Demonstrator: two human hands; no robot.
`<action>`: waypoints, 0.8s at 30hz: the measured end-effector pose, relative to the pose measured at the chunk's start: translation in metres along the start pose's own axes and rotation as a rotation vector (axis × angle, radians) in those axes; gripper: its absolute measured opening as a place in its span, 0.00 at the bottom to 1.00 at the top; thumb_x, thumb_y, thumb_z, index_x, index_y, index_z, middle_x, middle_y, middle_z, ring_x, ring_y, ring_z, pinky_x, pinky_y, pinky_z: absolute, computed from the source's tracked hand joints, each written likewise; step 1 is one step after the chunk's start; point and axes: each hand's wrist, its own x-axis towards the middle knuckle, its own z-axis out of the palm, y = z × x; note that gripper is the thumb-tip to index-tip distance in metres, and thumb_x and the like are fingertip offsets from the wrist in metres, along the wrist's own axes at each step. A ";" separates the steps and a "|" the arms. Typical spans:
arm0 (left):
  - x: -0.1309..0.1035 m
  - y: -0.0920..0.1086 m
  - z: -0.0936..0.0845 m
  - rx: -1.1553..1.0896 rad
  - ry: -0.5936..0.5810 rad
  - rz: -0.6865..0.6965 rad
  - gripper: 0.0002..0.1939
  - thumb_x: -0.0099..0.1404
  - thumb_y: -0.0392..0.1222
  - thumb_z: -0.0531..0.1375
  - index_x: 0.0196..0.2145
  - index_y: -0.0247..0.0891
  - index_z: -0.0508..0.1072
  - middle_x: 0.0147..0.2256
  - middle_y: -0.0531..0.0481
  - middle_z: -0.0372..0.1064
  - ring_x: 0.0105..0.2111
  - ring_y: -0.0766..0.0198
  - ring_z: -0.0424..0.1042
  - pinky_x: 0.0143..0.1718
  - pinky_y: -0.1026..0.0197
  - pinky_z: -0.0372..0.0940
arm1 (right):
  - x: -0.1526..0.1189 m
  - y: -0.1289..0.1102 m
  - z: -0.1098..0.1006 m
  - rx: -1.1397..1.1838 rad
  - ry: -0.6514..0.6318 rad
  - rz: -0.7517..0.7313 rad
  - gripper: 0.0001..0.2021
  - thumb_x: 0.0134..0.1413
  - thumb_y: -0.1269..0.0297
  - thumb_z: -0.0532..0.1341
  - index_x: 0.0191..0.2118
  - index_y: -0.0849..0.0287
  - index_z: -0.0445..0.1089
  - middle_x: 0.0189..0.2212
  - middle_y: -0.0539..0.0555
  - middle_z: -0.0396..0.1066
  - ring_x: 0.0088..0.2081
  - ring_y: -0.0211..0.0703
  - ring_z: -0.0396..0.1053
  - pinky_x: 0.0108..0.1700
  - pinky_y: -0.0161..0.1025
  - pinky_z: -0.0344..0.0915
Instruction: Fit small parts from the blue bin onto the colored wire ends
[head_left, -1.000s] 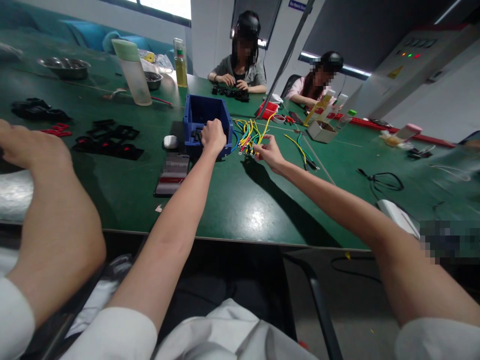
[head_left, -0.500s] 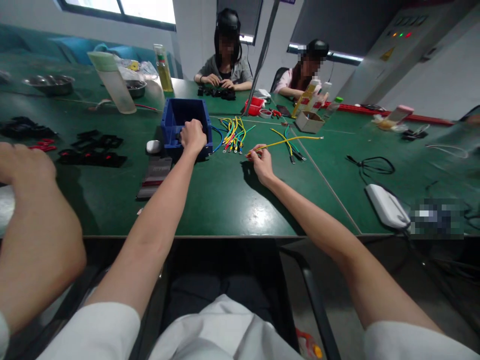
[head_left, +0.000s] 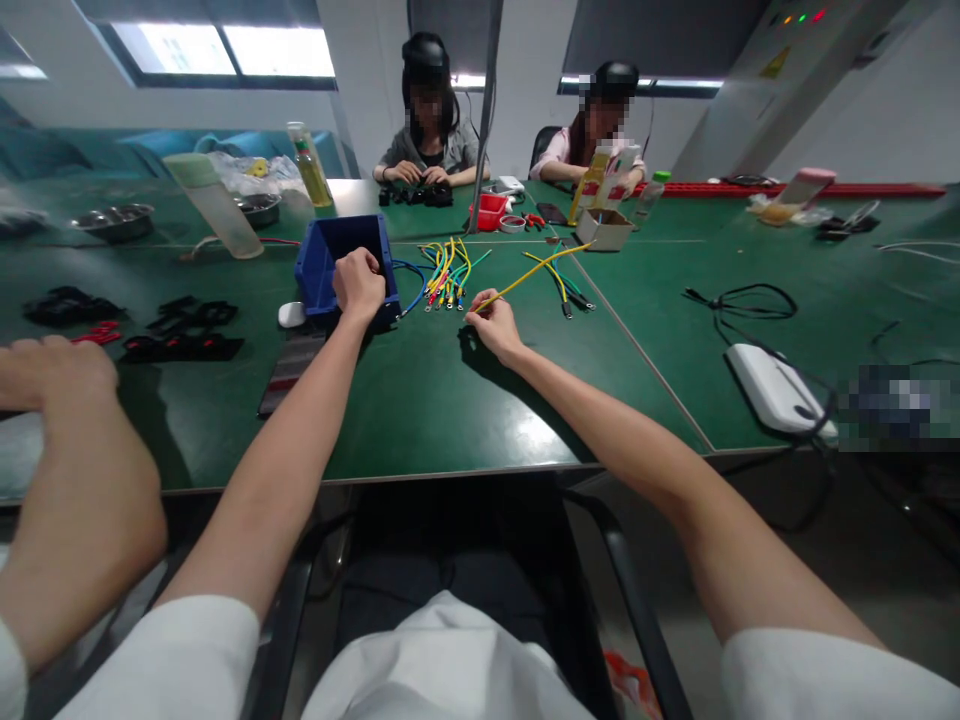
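My right hand (head_left: 495,326) is closed in a pinch on one end of a yellow wire (head_left: 534,271). The wire slants up and away to the right, across a few loose yellow and green wires (head_left: 568,288) with dark ends. At the front of a blue plastic bin (head_left: 315,262) is my left hand (head_left: 358,284), its fingers curled; whatever they hold is hidden. Between the hands lie a looped blue wire (head_left: 414,302) and a bunch of yellow and green wires (head_left: 448,272) with metal ring ends.
A white mouse-like object (head_left: 291,315) and a dark flat case (head_left: 289,375) lie left of the bin. Another forearm (head_left: 82,470) reaches in at far left, near black parts (head_left: 184,345). A small box (head_left: 604,232) and a white power adapter (head_left: 776,388) are to the right. Two people sit opposite.
The camera view has shifted, so the table scene sits further left. The yellow wire in my right hand now slopes more steeply, its far end higher. My left hand's fingers have turned at the bin.
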 end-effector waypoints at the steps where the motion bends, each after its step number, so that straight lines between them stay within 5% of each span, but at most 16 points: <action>1: -0.002 0.003 -0.003 -0.043 0.050 0.027 0.07 0.57 0.31 0.59 0.34 0.40 0.68 0.37 0.43 0.70 0.46 0.49 0.70 0.54 0.47 0.62 | 0.000 0.000 0.000 0.001 -0.010 0.004 0.10 0.43 0.69 0.60 0.33 0.54 0.60 0.30 0.48 0.67 0.34 0.40 0.66 0.40 0.40 0.66; 5: -0.015 0.018 -0.013 -0.213 0.216 0.142 0.14 0.62 0.31 0.55 0.46 0.40 0.64 0.48 0.41 0.67 0.52 0.52 0.67 0.59 0.48 0.58 | 0.002 0.003 -0.001 0.012 -0.024 0.015 0.10 0.42 0.71 0.60 0.33 0.54 0.61 0.31 0.48 0.67 0.35 0.41 0.67 0.42 0.41 0.66; 8: -0.036 0.029 -0.009 -0.289 0.219 0.147 0.14 0.64 0.31 0.53 0.47 0.40 0.63 0.49 0.41 0.65 0.53 0.53 0.66 0.59 0.51 0.58 | 0.005 0.008 -0.001 0.041 -0.044 0.008 0.10 0.42 0.72 0.61 0.32 0.54 0.61 0.31 0.48 0.68 0.36 0.41 0.67 0.43 0.42 0.67; 15: -0.100 0.033 0.022 -0.319 -0.196 0.213 0.09 0.61 0.32 0.50 0.35 0.39 0.69 0.33 0.48 0.70 0.35 0.58 0.70 0.43 0.57 0.63 | 0.003 0.008 0.003 0.271 -0.026 -0.062 0.13 0.42 0.65 0.66 0.34 0.55 0.61 0.32 0.49 0.70 0.32 0.38 0.66 0.38 0.39 0.65; 20: -0.106 0.032 0.024 -0.291 -0.494 0.359 0.12 0.61 0.37 0.53 0.40 0.37 0.74 0.27 0.52 0.68 0.29 0.61 0.67 0.36 0.59 0.61 | 0.001 0.007 0.004 0.381 -0.107 -0.048 0.18 0.41 0.61 0.69 0.35 0.55 0.60 0.32 0.49 0.71 0.32 0.38 0.68 0.37 0.37 0.65; 24: -0.104 0.033 0.023 -0.315 -0.517 0.367 0.12 0.64 0.45 0.55 0.40 0.37 0.74 0.31 0.50 0.72 0.31 0.60 0.70 0.37 0.59 0.62 | 0.000 0.005 0.002 0.375 -0.114 -0.036 0.19 0.39 0.59 0.71 0.34 0.55 0.61 0.31 0.47 0.70 0.32 0.38 0.69 0.36 0.37 0.66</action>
